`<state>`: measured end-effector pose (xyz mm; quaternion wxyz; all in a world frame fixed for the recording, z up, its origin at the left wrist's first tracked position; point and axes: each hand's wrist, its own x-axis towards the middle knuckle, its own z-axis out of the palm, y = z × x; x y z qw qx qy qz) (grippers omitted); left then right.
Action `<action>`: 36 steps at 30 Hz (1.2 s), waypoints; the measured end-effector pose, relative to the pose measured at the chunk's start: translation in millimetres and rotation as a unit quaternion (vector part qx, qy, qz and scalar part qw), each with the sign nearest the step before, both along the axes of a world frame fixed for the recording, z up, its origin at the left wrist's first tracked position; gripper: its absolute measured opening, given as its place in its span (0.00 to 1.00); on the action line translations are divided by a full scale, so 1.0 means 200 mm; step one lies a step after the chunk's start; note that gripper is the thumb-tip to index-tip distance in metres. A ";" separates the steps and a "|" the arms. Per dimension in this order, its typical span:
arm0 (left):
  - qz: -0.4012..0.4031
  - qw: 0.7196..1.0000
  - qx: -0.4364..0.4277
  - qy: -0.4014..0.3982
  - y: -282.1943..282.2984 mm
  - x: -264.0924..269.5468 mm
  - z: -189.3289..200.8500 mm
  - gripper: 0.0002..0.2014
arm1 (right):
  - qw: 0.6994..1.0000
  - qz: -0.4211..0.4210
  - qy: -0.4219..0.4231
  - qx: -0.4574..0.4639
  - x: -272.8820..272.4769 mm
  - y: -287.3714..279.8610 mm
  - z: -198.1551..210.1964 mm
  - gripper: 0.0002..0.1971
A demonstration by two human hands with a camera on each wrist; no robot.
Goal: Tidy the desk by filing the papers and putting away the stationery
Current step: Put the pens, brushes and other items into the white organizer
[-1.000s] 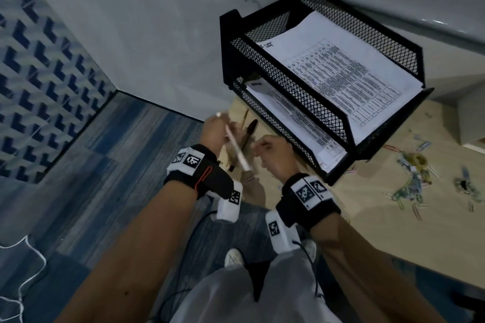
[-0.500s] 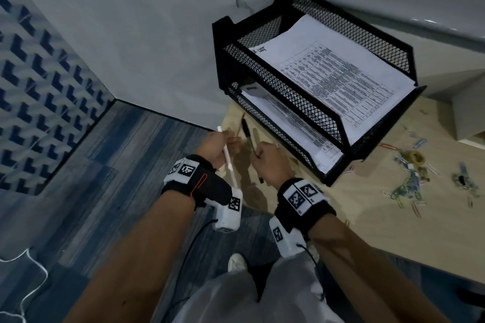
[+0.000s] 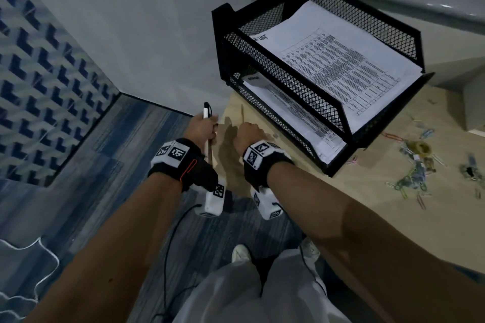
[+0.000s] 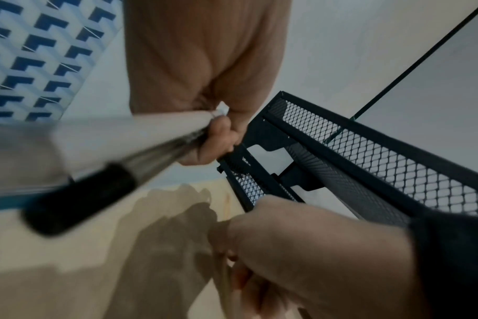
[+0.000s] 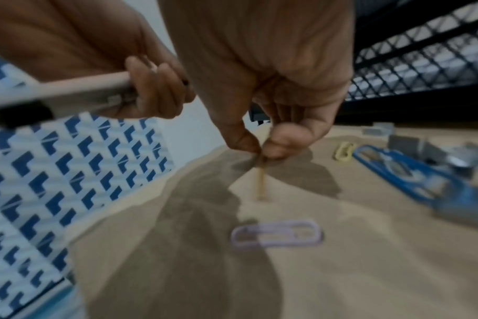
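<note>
My left hand (image 3: pixel 210 130) grips a white pen (image 3: pixel 205 114) and a dark pen together, upright, just off the desk's left corner. The left wrist view shows both pens (image 4: pixel 128 149) running through the curled fingers (image 4: pixel 219 140). My right hand (image 3: pixel 248 130) rests on the wooden desk (image 3: pixel 341 207) beside it. Its thumb and forefinger pinch a thin wooden pencil (image 5: pixel 259 183) that lies flat; its far end (image 3: pixel 242 115) pokes out past the knuckles. A black mesh two-tier tray (image 3: pixel 286 78) holds printed papers (image 3: pixel 341 60) on both levels.
Several coloured paper clips (image 3: pixel 412 168) lie scattered on the desk right of the tray. A purple clip (image 5: pixel 276 235), a blue one (image 5: pixel 404 172) and a yellow one (image 5: pixel 344 151) lie near my right hand. The floor (image 3: pixel 105 178) and a cable (image 3: pixel 168 257) lie below the desk's edge.
The black pen that was by my right hand now sits with the white pen in my left hand. My right hand has dropped onto the desk and taken hold of the pencil.
</note>
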<state>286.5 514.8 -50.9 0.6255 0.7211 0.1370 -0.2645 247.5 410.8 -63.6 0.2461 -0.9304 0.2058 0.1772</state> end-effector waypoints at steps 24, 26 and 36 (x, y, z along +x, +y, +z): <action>-0.497 0.860 0.047 -0.106 -1.68 -0.87 0.29 0.15 | 0.925 -0.336 -0.164 0.075 -1.34 -1.65 0.29 0.05; -0.465 0.868 0.055 -0.167 -1.90 -0.86 0.35 0.20 | 0.912 -0.351 -0.204 0.052 -1.36 -1.93 0.33 0.02; -0.403 0.874 0.062 -0.263 -2.97 -0.84 0.71 0.20 | 0.831 -0.443 -0.336 -0.007 -1.37 -3.20 0.61 0.07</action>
